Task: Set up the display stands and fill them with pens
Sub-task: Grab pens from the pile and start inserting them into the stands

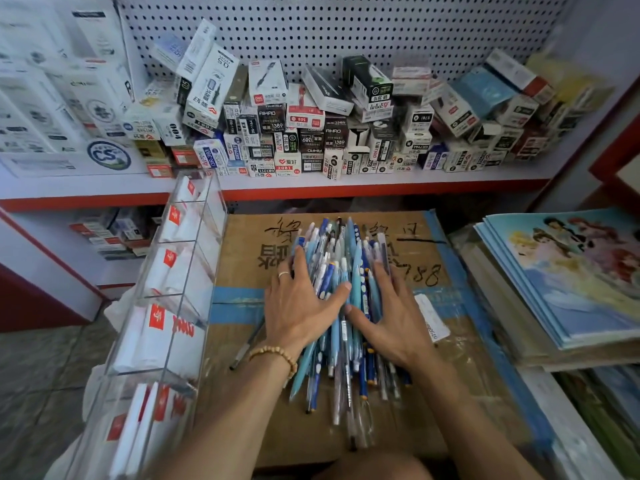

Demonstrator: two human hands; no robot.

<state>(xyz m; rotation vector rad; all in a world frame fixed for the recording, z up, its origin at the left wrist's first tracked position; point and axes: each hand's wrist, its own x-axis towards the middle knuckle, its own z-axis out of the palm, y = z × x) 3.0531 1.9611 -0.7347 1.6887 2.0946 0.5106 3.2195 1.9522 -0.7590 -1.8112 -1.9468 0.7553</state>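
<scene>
**Herding a heap of pens, stand waiting at the left**

Far left of the fingers: a clear stand, tilted back in stepped compartments with white, red-marked cards inside and no pens visible in it. Probably parked within reach so bundles can go straight in.

Just left of the fingers: one dark stray pen on the cardboard box, apart from the heap.

Left hand: palm down, fingers straight and spread, thumb stretched right, pressing the left flank of the pens. A ring on one finger, a bead bracelet at the wrist.

Between the fingers of both hands: the heap itself, blue and white barrels lying roughly parallel, ends poking out beyond the fingertips and back under the wrists. Squeezed from both sides, seemingly to line them up for gripping.

Right hand: likewise flat, fingers spread, thumb reaching left, nearly meeting the other thumb over the heap.

Right of the fingers: stacked picture books. Beyond the fingertips: a shelf of small boxes.
</scene>
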